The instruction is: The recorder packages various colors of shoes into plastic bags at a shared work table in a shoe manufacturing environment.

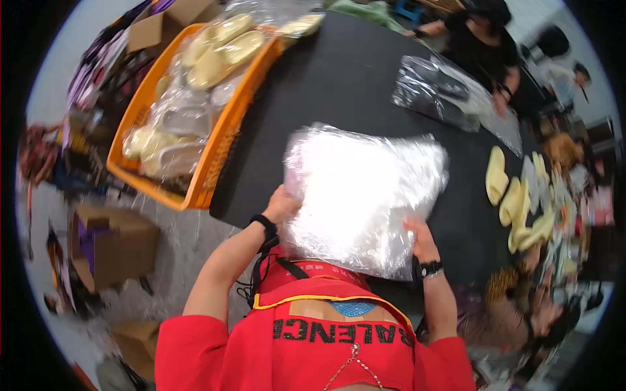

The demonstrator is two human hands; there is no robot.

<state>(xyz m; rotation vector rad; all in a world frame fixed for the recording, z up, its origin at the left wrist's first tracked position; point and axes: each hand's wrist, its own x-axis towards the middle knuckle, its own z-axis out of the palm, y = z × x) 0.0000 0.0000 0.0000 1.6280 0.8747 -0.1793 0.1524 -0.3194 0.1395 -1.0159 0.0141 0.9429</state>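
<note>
A wide stack of clear plastic bags, shining white with glare, is between my two hands above the near edge of the black table. My left hand grips its left side, the fingers partly hidden by the plastic. On the lower right edge my right hand closes with the thumb over the plastic. The stack lies almost flat, its rim crinkled.
An orange crate of bagged, pale yellow slippers stands at the left of the black table. Bagged dark slippers lie far right by a co-worker. Loose yellow slippers line the right side. A cardboard box sits on the floor.
</note>
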